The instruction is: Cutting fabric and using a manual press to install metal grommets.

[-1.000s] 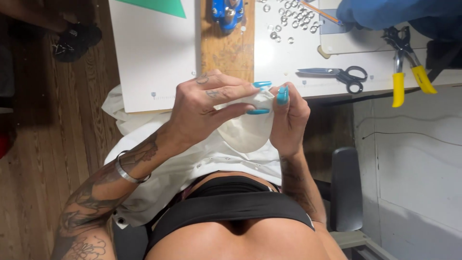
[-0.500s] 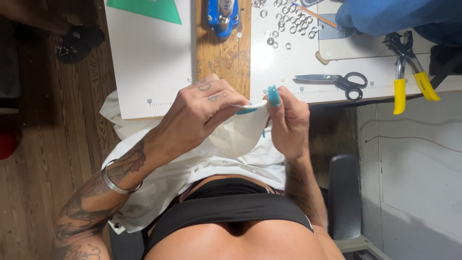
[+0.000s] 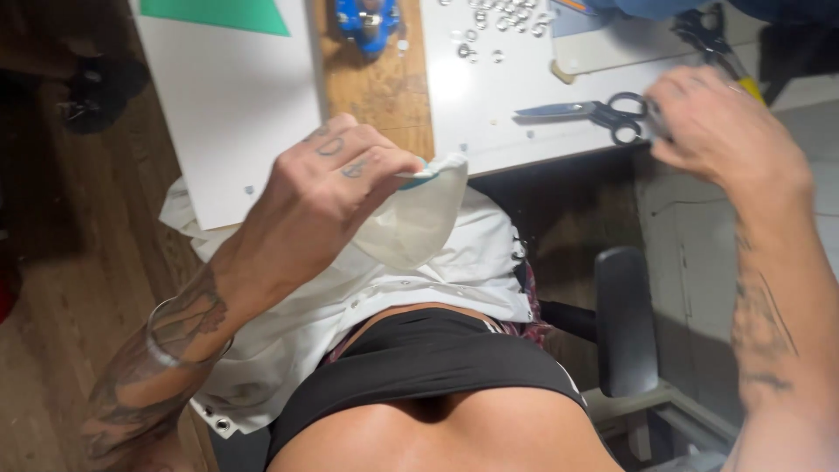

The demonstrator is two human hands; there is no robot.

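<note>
White fabric (image 3: 411, 253): draped over the lap, one fold lifted up to the front edge of the white tabletop (image 3: 472, 105). Small metal eyelets show along its lower hem near the left forearm.

Left hand (image 3: 336, 188): fingers curled together, pinching the raised fold of the fabric between thumb and fingertips; teal nails just visible at the pinch point. Clamped on the cloth. Metal bangle (image 3: 179, 336) on the wrist.

Right hand (image 3: 721, 131): off the fabric, up at the table's right edge, close to the handles of the black scissors (image 3: 599, 112). Fingers bent and drawn in; the view is blurred there, so cannot tell whether they grip anything or touch the scissors.

Surroundings: scissors lie flat on the tabletop, blades pointing left. Behind them, a scatter of small metal rings (image 3: 494, 22). A wooden strip (image 3: 376, 87) divides the tabletop from a white sheet (image 3: 232, 114) on the left; a blue tool (image 3: 367, 17) sits at the far end of the strip, a green sheet (image 3: 218, 13) on the white one. Pliers with yellow grips (image 3: 712, 44) partly hidden behind the right hand. Black chair armrest (image 3: 625, 319) lower right.
</note>
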